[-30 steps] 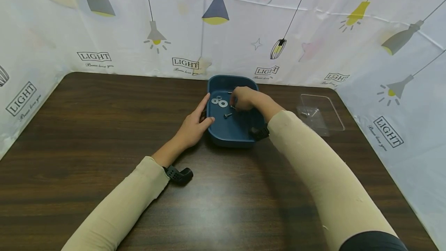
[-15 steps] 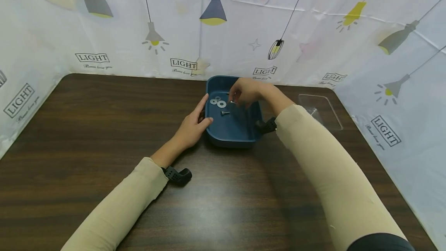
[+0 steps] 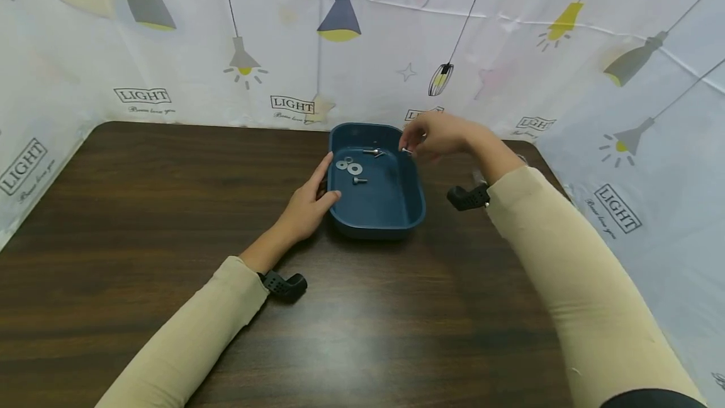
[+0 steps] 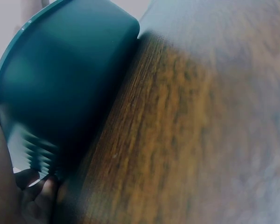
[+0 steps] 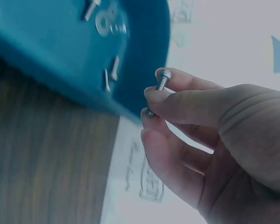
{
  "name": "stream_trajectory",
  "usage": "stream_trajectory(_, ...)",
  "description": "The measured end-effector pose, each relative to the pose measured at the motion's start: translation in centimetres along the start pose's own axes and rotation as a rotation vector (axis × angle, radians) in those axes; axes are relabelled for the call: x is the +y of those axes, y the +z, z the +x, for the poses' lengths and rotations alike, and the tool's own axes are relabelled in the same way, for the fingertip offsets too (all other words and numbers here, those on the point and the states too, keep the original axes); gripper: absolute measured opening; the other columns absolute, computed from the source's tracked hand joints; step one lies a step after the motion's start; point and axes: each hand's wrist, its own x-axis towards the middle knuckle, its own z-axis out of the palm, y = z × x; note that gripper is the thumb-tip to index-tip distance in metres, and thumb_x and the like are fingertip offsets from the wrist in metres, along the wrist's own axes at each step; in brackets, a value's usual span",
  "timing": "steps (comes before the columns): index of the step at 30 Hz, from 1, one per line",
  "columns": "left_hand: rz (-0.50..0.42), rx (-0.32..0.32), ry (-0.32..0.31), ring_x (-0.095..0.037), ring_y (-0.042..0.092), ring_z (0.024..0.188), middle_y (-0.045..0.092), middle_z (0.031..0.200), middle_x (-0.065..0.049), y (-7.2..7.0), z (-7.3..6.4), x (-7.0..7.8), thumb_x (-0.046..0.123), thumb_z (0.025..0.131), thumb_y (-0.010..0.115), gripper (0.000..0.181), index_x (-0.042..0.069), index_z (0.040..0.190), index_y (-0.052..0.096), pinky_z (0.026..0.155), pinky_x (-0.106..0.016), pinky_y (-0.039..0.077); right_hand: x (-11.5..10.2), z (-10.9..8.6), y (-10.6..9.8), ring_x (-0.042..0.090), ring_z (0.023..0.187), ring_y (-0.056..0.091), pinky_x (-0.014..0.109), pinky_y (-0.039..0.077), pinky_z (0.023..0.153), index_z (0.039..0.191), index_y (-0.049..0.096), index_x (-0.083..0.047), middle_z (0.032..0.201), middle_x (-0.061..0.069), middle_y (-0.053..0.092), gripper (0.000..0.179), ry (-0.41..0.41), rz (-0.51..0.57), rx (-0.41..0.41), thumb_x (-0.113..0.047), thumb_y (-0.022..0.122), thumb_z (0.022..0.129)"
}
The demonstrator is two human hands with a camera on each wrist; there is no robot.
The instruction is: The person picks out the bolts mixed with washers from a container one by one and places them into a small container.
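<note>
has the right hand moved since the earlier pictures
Yes: in the head view, the right hand has moved rightward and up relative to the table's far edge.

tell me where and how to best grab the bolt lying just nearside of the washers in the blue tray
Pinch the bolt across its shank, probably from above. It lies flat on the tray floor, head toward the left in the head view; the raised walls would likely hinder a low sideways approach, and the washers lie just beyond it.
</note>
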Motion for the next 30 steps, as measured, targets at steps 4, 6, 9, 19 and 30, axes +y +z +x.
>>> stream_trajectory(4, 0.005, 0.0, -0.002, -0.029, 0.053, 0.138, 0.036, 0.164, -0.012, 0.0, 0.0, 0.0, 0.035, 0.1, 0.05, 0.074, 0.047, 0.161, 0.009, 0.111, -0.053, 0.045, 1.6, -1.7, -1.3, 0.022, 0.082, 0.063, 0.031, 0.055, 0.064, 0.119, 0.069, -0.002, 0.111, 0.02, 0.067, 0.032, 0.002, 0.015, 0.042, 0.002, 0.057, 0.09)
stream_trajectory(6, 0.01, 0.002, 0.0, -0.029, 0.053, 0.139, 0.035, 0.164, -0.012, -0.1, 0.0, 0.0, 0.034, 0.101, 0.05, 0.074, 0.044, 0.162, 0.01, 0.111, -0.053, 0.044, 2.5, -2.5, -1.9, 0.021, 0.084, 0.063, 0.032, 0.056, 0.066, 0.119, 0.07, -0.002, 0.11, 0.018, 0.068, 0.032, 0.023, 0.013, 0.063, 0.002, 0.057, 0.089)
stream_trajectory(9, 0.018, 0.004, -0.004, -0.03, 0.051, 0.14, 0.034, 0.165, -0.012, -0.1, -0.1, 0.0, 0.034, 0.101, 0.05, 0.074, 0.04, 0.163, 0.011, 0.112, -0.054, 0.043, 4.1, -3.6, -2.6, 0.022, 0.091, 0.063, 0.034, 0.057, 0.066, 0.118, 0.07, -0.003, 0.108, 0.015, 0.068, 0.03, 0.068, 0.008, 0.084, 0.0, 0.058, 0.091)
stream_trajectory(19, 0.02, 0.004, -0.016, -0.028, 0.051, 0.14, 0.034, 0.165, -0.01, 0.0, 0.0, -0.1, 0.036, 0.1, 0.05, 0.073, 0.047, 0.16, 0.011, 0.113, -0.053, 0.043, 8.8, -6.2, -4.1, 0.019, 0.09, 0.062, 0.036, 0.058, 0.063, 0.119, 0.067, 0.004, 0.105, 0.016, 0.07, 0.03, 0.163, -0.011, 0.059, 0.001, 0.057, 0.091)
stream_trajectory(30, 0.021, -0.003, -0.006, -0.03, 0.049, 0.142, 0.034, 0.165, -0.012, -0.1, -0.1, 0.1, 0.034, 0.101, 0.05, 0.074, 0.038, 0.163, 0.01, 0.113, -0.054, 0.042, 12.7, -7.0, -2.7, 0.032, 0.103, 0.065, 0.039, 0.058, 0.066, 0.123, 0.064, 0.008, 0.116, 0.026, 0.068, 0.031, 0.219, 0.0, 0.039, 0.001, 0.058, 0.094)
